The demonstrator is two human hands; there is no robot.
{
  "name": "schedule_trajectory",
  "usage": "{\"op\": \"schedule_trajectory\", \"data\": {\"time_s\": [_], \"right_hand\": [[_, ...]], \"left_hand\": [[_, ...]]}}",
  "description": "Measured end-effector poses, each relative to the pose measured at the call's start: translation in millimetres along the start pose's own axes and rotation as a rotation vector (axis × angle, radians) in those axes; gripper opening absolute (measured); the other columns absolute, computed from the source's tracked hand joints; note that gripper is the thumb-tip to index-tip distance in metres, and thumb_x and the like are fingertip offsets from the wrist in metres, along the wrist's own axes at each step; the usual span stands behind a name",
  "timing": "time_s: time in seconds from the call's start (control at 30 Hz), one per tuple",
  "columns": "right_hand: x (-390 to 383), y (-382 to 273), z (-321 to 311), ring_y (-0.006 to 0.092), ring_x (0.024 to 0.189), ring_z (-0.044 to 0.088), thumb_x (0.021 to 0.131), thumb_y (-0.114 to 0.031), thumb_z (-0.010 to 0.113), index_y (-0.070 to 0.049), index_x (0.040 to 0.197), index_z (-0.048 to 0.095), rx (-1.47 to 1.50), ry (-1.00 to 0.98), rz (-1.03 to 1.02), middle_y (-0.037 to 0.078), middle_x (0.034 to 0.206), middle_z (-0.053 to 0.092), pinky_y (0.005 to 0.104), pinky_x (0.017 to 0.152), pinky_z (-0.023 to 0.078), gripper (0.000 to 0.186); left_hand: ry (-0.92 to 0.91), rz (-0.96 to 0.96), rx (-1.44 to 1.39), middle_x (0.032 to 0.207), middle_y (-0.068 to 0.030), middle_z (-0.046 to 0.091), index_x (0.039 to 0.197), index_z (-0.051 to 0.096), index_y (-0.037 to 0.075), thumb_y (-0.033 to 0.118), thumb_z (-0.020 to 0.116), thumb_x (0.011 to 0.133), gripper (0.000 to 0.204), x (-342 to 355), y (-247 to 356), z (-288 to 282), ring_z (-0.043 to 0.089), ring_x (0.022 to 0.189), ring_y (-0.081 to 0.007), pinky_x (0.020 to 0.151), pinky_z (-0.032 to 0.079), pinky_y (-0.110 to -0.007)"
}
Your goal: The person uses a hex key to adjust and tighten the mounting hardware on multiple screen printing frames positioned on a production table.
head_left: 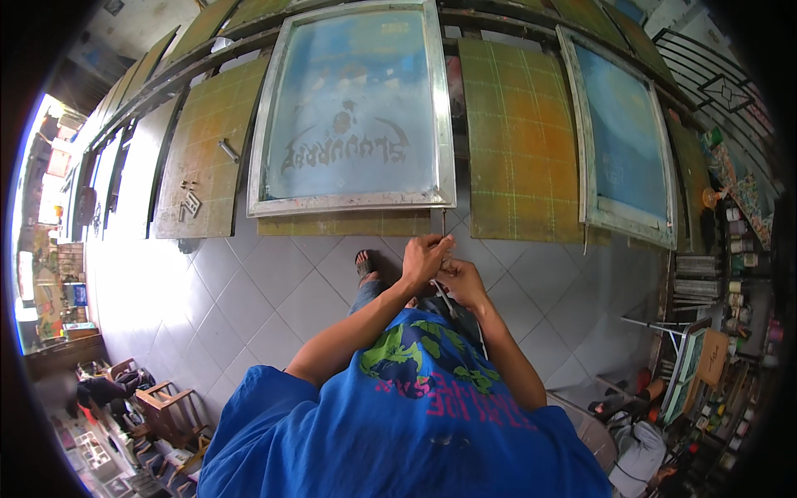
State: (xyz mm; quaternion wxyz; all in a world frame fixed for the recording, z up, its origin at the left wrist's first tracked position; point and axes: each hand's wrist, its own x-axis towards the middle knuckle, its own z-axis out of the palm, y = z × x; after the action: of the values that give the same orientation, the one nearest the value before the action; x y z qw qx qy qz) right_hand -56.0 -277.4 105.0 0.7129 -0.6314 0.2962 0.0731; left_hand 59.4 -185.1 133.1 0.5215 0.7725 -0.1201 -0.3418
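Observation:
My left hand (425, 257) and my right hand (462, 282) meet in front of my body, just below the near edge of a large screen-printing frame (353, 203). The left fingers are pinched together, close under a thin rod (443, 222) that sticks down at the frame's right corner. What they hold, if anything, is too small to make out. Curled fingers of my right hand close on a thin pale cord (442, 292), which hangs down toward my shirt. Blue mesh with a dark design fills the frame, which lies on a flat board (349, 224).
To the right, a second screen frame (631, 217) rests across another place, beside an orange-green board (523, 149). Small metal pieces (190, 204) lie on the left board (207, 124). Wooden chairs (170, 411) stand lower left. Jars (735, 286) line the right side; another person (638, 456) is lower right.

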Motion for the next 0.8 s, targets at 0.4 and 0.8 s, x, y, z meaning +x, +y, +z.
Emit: {"op": "schedule_trajectory", "data": {"time_s": [0.4,0.8], "right_hand": [[-14.8,21.4,-4.3,0.0128,0.084,0.062,0.1,-0.02,0.058,0.001,0.106,0.067,-0.274,0.039,-0.253,0.006,0.095,0.069,0.0278,0.08,0.048,0.023],[-12.9,44.8,-16.8,0.0073,0.066,0.045,0.11,-0.025,0.039,-0.008,0.097,0.049,0.288,0.157,-0.24,-0.001,0.077,0.048,0.0217,0.062,0.039,0.023]], "left_hand": [[-0.164,0.07,-0.019,0.103,-0.0149,0.075,0.11,0.069,-0.006,0.039,0.045,0.105,0.052,0.9,-2.6,3.9,0.071,0.099,-0.023,0.09,0.052,-0.033],[-0.175,-0.394,-0.675,0.135,-0.0099,0.062,0.138,0.051,0.001,0.044,0.062,0.099,0.06,-8.3,12.6,7.7,0.058,0.123,-0.0177,0.099,0.044,-0.033]]}}
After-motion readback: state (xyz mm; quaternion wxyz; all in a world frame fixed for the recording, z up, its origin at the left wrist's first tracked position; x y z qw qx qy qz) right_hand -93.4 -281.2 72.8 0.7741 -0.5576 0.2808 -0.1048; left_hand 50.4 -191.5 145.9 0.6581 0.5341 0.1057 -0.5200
